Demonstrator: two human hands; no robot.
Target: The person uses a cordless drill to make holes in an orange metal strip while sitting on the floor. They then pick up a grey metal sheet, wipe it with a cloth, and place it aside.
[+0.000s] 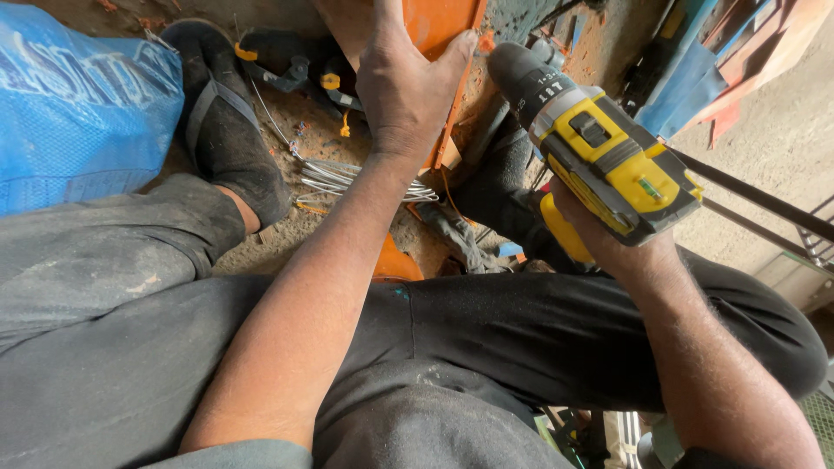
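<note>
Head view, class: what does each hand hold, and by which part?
Right hand grips the yellow drill by its handle. Left hand presses on the orange panel at its edge.

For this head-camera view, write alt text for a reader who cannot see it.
Seen from above, a seated person's right hand grips a yellow and black cordless drill, its nose near an orange metal panel that the left hand steadies. On the dusty ground below lie a bundle of silver wires, a black shoe and a blue woven sack.
</note>
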